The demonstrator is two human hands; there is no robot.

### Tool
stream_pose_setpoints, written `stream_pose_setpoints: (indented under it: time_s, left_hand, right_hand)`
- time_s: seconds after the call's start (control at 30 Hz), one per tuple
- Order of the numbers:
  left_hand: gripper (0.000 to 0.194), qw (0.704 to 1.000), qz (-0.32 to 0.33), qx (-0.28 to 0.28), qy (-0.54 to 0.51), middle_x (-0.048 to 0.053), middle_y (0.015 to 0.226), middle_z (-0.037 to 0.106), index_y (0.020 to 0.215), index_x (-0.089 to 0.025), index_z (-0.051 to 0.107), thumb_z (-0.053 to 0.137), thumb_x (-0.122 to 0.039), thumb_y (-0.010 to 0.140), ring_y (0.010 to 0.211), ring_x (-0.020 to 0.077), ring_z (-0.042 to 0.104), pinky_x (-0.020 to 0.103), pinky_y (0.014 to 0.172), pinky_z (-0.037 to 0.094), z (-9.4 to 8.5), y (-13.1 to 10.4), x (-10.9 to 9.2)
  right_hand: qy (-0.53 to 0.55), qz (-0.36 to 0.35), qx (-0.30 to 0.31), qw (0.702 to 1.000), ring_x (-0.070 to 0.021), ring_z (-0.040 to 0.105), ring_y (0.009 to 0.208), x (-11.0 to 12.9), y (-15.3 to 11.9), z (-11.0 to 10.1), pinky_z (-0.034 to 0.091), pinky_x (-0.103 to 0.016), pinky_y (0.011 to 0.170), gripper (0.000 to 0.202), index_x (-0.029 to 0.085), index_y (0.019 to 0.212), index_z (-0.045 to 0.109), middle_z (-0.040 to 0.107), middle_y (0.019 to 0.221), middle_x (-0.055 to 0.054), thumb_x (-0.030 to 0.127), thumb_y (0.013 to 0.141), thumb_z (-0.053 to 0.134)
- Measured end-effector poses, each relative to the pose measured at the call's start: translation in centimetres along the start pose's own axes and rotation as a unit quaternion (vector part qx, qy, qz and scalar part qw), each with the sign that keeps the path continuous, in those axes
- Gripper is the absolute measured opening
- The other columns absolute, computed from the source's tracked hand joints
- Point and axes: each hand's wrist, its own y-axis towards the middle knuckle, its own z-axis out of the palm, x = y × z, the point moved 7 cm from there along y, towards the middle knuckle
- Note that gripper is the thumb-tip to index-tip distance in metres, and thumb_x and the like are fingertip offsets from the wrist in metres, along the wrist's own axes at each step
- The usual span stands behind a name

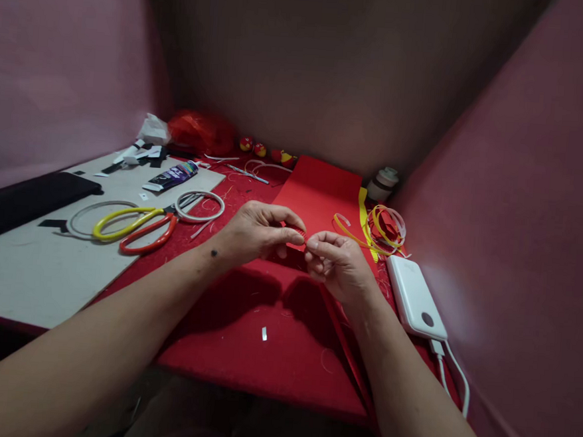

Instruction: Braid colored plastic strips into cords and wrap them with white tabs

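My left hand [265, 230] is closed, its thumb and forefinger pinching a small red ridged piece [296, 232] that looks like pleated paper. My right hand [336, 258] meets it fingertip to fingertip, with thumb and forefinger pressed together at the right end of the same piece. Much of the piece is covered by my fingers. Below my right hand a long narrow red strip [340, 335] slants down toward the table's front edge; whether it joins the piece I cannot tell. Behind both hands lie red sheets [318, 187], with a yellow sheet [362, 203] showing at their right side.
Scissors [146, 228] with yellow and red handles rest on a pale board [68, 269] at left, near a tube [171, 177] and a black case [27, 207]. At right are coiled yellow strips [371, 227], a white power bank [416, 297] with a cable, and a small bottle [382, 185].
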Motion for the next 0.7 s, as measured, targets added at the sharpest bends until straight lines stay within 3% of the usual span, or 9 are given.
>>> stream_pose_setpoints:
  time_s: [0.2,0.33,0.57,0.7]
  left_hand:
    - [0.010,0.999,-0.038,-0.016,-0.015,-0.002,0.045,0.057,0.077,-0.011,0.066,0.065,-0.016,0.069,0.038,0.0065,0.049,0.014,0.035,0.035,0.0,0.0,0.3]
    - [0.014,0.999,-0.038,0.006,-0.031,0.000,0.048,0.060,0.082,-0.012,0.067,0.066,-0.020,0.071,0.038,0.0070,0.050,0.014,0.035,0.035,0.2,0.1,0.6]
    - [0.017,0.992,-0.017,0.000,-0.124,0.000,0.055,0.063,0.084,-0.013,0.067,0.068,-0.023,0.070,0.044,0.0089,0.054,0.015,0.034,0.036,0.5,-0.1,0.7]
    - [0.015,0.986,-0.022,-0.001,-0.163,0.000,0.060,0.065,0.081,-0.014,0.068,0.071,-0.020,0.067,0.039,0.0046,0.050,0.013,0.033,0.033,0.8,-0.1,1.0]
  right_hand:
    - [0.031,0.006,0.000,0.999,-0.0052,0.043,0.037,-0.9,0.5,-0.1,0.032,-0.018,0.034,0.018,0.013,0.064,0.059,0.061,0.053,0.000,0.022,0.059,0.075]
    - [0.050,0.019,0.011,0.999,-0.0062,0.047,0.040,-1.3,0.6,-0.2,0.035,-0.018,0.036,0.020,0.013,0.068,0.061,0.062,0.057,0.000,0.023,0.059,0.076]
    - [0.049,0.006,0.119,0.992,-0.0057,0.048,0.049,-0.9,0.0,1.4,0.038,-0.017,0.041,0.020,0.012,0.082,0.067,0.064,0.075,-0.006,0.029,0.073,0.067]
    - [0.071,-0.007,0.117,0.991,-0.0055,0.046,0.051,-0.9,0.1,1.3,0.037,-0.017,0.043,0.015,0.013,0.080,0.068,0.059,0.071,-0.002,0.027,0.074,0.066]
